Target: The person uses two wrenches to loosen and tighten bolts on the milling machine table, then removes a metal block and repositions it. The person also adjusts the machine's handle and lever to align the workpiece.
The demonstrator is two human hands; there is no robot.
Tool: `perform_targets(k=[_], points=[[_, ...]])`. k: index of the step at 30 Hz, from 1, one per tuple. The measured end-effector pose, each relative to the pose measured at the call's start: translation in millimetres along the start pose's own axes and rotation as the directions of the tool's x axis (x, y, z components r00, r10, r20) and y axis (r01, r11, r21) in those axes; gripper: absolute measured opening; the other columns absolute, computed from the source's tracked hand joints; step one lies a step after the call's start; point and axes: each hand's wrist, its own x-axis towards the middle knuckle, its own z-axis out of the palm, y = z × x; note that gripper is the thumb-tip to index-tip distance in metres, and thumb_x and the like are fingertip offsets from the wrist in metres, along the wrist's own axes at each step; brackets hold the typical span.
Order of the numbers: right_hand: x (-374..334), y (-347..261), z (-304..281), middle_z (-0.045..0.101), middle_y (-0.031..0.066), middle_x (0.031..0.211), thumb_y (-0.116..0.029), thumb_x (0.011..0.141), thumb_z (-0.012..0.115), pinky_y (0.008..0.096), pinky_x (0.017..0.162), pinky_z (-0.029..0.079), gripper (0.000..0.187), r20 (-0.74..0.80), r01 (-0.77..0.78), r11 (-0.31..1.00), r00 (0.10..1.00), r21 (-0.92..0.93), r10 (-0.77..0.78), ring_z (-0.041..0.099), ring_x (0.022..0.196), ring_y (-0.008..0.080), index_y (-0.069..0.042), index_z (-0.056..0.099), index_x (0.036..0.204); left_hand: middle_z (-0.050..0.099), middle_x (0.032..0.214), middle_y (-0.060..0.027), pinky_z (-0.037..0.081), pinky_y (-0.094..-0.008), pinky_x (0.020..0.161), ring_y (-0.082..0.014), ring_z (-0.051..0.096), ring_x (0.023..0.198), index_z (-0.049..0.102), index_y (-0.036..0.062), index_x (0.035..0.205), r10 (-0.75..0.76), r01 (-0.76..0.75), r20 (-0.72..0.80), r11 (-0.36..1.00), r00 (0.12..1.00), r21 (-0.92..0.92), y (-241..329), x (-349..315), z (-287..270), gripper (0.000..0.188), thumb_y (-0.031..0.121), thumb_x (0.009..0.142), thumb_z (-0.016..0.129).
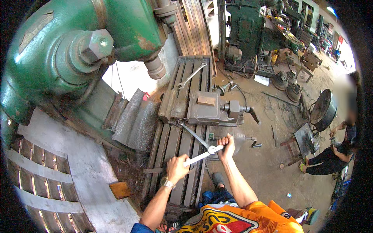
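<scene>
A long combination wrench (194, 134) has its ring end on a bolt at the base of the machine vise (199, 113). Its near end meets a second, brighter wrench (198, 157), which lies across it at an angle. My left hand (177, 169), with a watch on the wrist, is closed on the near end of this second wrench. Closed too, my right hand (226, 148) grips at the joint where the two wrenches meet; its fingers partly hide which one it holds. Both hands are above the slotted machine table (176, 145).
Another wrench (192, 75) lies on the table beyond the vise, and a small metal block (206, 100) sits on the vise. A green milling machine head (70, 54) looms at left. The vise handle (254, 115) juts right. A person (342, 143) crouches at far right.
</scene>
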Motion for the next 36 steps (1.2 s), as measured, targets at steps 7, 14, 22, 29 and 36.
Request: perform_targets(k=[7,14,22,29,36], points=[[-31.3,-45.6,12.0,0.070,0.0198,0.089,-0.049,0.084,0.069,0.0415,0.081,0.050,0.051,0.412,0.438,-0.025,0.861,-0.899,0.299,0.068,0.091,0.0319,0.001,0.068,0.091,0.068,0.071,-0.0138,0.051,-0.0456,0.059,-0.0350,0.067,0.068,0.068,0.0123,0.089,-0.014,0.010,-0.077,0.998,0.997,-0.054,-19.4,-51.2,-8.5,0.014,0.013,0.075,0.070],[-26.1,-5.5,38.3,0.069,0.0259,0.088,-0.038,0.079,0.075,0.0448,0.078,0.053,0.044,0.383,0.517,-0.501,0.855,-0.694,0.350,0.068,0.088,0.0394,0.002,0.067,0.098,0.066,0.067,-0.0113,0.050,-0.0432,0.056,-0.0329,0.066,0.062,0.068,0.0140,0.088,0.033,-0.037,-0.128,0.999,0.991,-0.029,-14.7,-90.6,-17.7,0.014,0.014,0.074,0.071],[-33.7,-9.3,63.6,0.066,0.0187,0.089,-0.021,0.089,0.060,0.0401,0.065,0.053,0.032,0.296,0.507,-0.075,0.610,-0.859,0.735,0.067,0.074,0.0303,0.004,0.058,0.108,0.065,0.063,-0.0091,0.048,-0.0403,0.055,-0.0304,0.064,0.058,0.068,0.0133,0.085,-0.047,0.025,-0.215,0.994,0.976,-0.103,-32.6,-152.5,-22.7,0.017,0.011,0.069,0.072],[-123.8,43.4,41.1,0.055,0.0043,0.070,-0.023,0.102,0.050,0.0256,0.039,0.035,0.017,0.296,-0.205,0.548,0.664,-0.811,0.686,0.048,0.048,0.0118,-0.007,0.044,0.097,0.067,0.072,-0.0118,0.049,-0.0389,0.064,-0.0295,0.065,0.067,0.068,0.0070,0.095,-0.383,0.346,-0.163,0.914,0.909,-0.213,-59.6,-224.3,-27.8,0.027,0.002,0.069,0.071],[-130.5,92.1,42.3,0.062,0.0104,0.074,-0.023,0.104,0.043,0.0275,0.040,0.036,0.018,0.304,-0.182,0.649,0.769,-0.739,0.562,0.052,0.048,0.0165,-0.007,0.036,0.100,0.063,0.062,-0.0112,0.045,-0.0433,0.059,-0.0330,0.062,0.057,0.069,0.0097,0.086,-0.409,0.387,-0.263,0.913,0.874,-0.131,-89.0,-263.4,-27.7,0.020,0.012,0.067,0.073]])
